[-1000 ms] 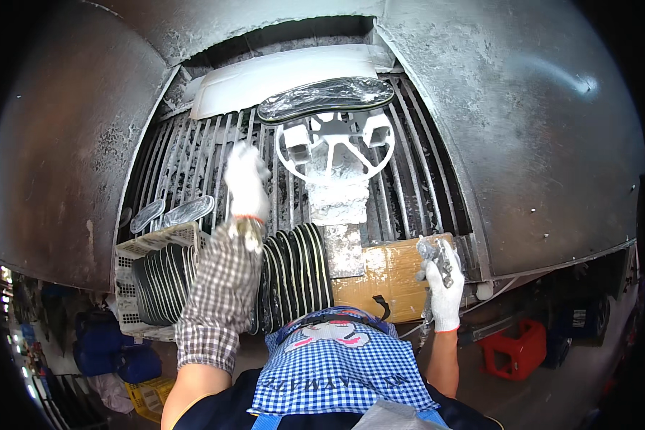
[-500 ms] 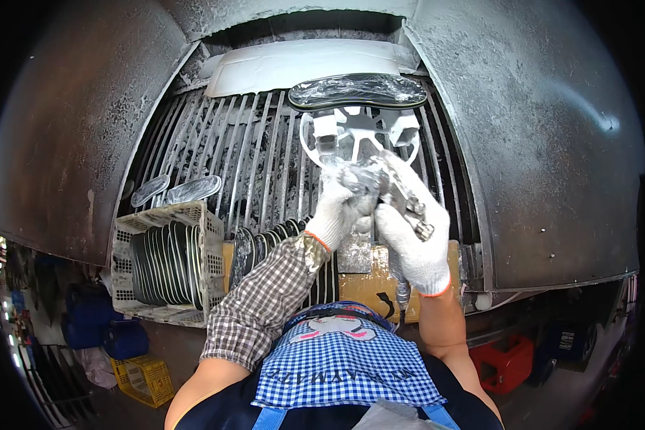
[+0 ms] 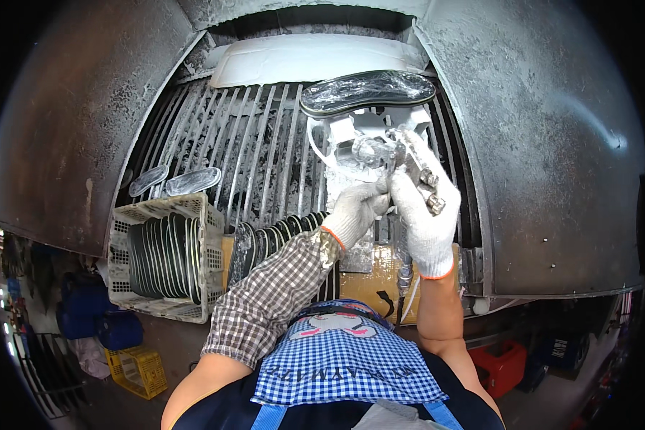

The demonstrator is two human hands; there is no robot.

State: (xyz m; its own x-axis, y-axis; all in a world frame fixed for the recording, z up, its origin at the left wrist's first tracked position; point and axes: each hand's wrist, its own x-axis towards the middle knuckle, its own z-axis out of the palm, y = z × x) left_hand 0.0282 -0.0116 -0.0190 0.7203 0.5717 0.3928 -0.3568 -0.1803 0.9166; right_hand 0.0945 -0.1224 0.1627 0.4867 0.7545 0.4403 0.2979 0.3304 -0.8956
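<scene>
My right hand (image 3: 428, 222), in a white knit glove with an orange cuff, is wrapped around a metal spray gun (image 3: 414, 161) with brass-coloured knobs at its rear. Close against it, my gloved left hand (image 3: 360, 209) has its fingers curled together by the gun's underside; what they hold, if anything, is hidden. Past the gun, a black shoe sole (image 3: 369, 92) covered in shiny clear film lies across a white-coated round stand (image 3: 321, 143). A smeared, translucent greyish shape in front of the gun cannot be made out.
Powder-coated metal bars (image 3: 265, 154) form the booth bed between metal side walls (image 3: 562, 179). At left, a pale plastic basket (image 3: 213, 265) holds several upright soles; two film-covered soles (image 3: 193, 181) lie behind it. More soles (image 3: 245, 247) stand beside a yellowish board (image 3: 365, 287).
My left hand has drawn down and slightly right, off the front of the spray gun. My right hand and the gun have shifted slightly right. The whole view has shifted a little.
</scene>
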